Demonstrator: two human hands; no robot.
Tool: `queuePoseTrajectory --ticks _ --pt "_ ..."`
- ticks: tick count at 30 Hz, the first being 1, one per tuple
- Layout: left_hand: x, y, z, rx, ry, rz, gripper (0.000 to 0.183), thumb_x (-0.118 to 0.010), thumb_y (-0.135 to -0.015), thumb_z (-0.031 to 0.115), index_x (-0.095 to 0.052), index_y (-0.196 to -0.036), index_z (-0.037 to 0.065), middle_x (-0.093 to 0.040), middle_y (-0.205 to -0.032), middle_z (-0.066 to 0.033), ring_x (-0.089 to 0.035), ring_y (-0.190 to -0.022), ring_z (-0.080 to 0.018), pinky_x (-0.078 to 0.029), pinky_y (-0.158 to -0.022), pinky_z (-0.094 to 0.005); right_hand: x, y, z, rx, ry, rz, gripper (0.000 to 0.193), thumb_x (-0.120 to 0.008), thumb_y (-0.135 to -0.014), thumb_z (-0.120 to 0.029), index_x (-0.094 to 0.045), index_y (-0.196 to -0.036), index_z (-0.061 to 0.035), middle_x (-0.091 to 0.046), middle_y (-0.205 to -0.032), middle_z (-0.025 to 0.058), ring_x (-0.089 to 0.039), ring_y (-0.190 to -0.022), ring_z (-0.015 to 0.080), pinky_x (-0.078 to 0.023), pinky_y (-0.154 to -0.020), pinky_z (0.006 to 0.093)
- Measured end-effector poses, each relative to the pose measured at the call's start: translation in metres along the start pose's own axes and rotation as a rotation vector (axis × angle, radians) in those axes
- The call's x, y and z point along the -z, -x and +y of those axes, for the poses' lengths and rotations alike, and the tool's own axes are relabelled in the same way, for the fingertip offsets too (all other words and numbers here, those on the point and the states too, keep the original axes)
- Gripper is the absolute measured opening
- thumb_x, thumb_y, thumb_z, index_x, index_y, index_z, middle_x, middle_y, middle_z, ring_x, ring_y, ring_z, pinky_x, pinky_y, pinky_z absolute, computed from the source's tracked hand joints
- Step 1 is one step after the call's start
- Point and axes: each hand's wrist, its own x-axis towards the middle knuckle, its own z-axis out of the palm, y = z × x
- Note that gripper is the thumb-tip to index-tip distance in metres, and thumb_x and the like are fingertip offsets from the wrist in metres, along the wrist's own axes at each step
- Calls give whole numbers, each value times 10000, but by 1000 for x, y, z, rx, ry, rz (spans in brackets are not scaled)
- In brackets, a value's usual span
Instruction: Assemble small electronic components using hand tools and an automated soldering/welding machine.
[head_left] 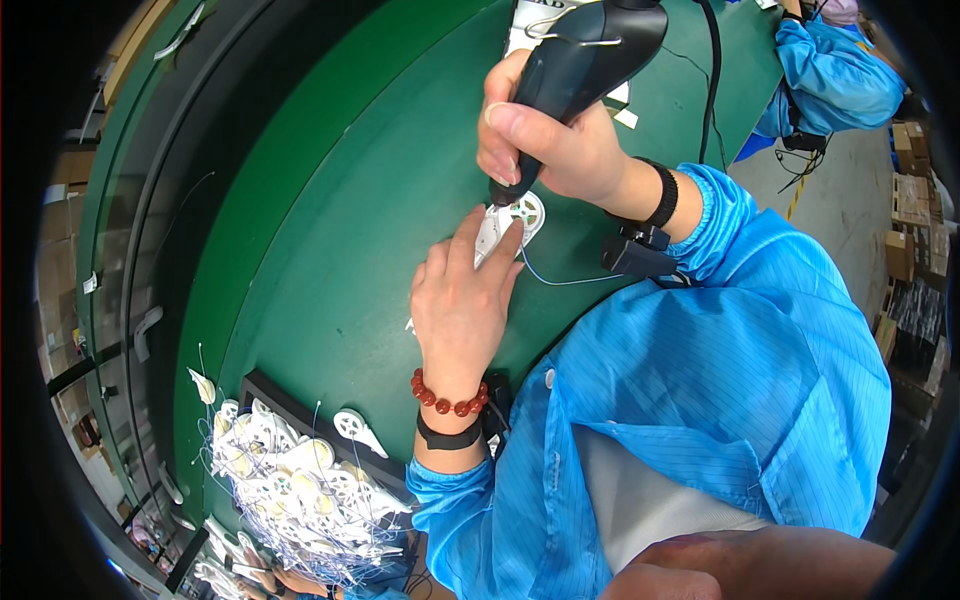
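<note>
My right hand (pixel 560 140) grips a black electric screwdriver (pixel 590 60), its fingers wrapped round the body and its tip pointing down. The tip meets a white plastic part with a spoked round end (pixel 526 212), lying on the green table. My left hand (pixel 463 305) presses the same part to the tabletop, index and middle fingers on either side of the tip. Its thumb is close to the part's edge. A thin blue cord (pixel 560 283) runs out from the part toward me. The screw point is hidden under the tip and fingers.
A heap of similar white parts with tangled blue cords (pixel 290 480) lies at the lower left, by a black tray edge (pixel 270 392). One loose white part (pixel 358 430) rests on that edge. A black cable (pixel 713 80) hangs at the top. A co-worker's blue sleeve (pixel 835 75) is at far right.
</note>
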Motion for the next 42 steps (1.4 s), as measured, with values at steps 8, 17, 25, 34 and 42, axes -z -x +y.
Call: queuePoseTrajectory --ticks 8,17,25,34,42 --pt "-1 0 -2 -18 -18 12 421 -780 -796 238 -727 -1213 254 -627 -1292 -55 -610 -948 -224 -509 -772 -352 -3 0 -1 -8 0 10 105 -572 -975 -95 -497 -961 -23 -560 -646 82 -525 -539 148 -464 -522 323" --pt "6 3 -15 -6 276 155 329 -836 -744 176 -732 -1046 96 -630 -1314 -95 -617 -1049 -292 -479 -900 -402 -6 -4 -7 19 -115 72 134 -543 -991 -156 -498 -956 -35 -536 -633 77 -495 -522 153 -443 -509 332" --pt "9 0 3 213 238 264 267 -826 -754 71 -705 -990 46 -666 -1163 -76 -590 -1070 -279 -437 -926 -399 -10 2 -15 5 -378 27 145 -483 -1028 -224 -520 -1015 -84 -518 -645 49 -478 -513 142 -430 -508 324" --pt "5 0 3 168 250 315 165 -801 -784 44 -702 -915 42 -711 -993 -49 -633 -926 -240 -425 -815 -351 -16 4 -16 15 -355 21 142 -471 -1027 -225 -515 -1014 -91 -517 -639 46 -483 -511 142 -434 -508 323" --pt "1 2 3 176 251 338 125 -797 -791 47 -701 -872 40 -719 -952 -52 -644 -875 -236 -432 -795 -345 -23 4 -20 32 -285 21 137 -487 -1019 -217 -518 -1003 -85 -520 -628 54 -488 -510 146 -442 -510 323"
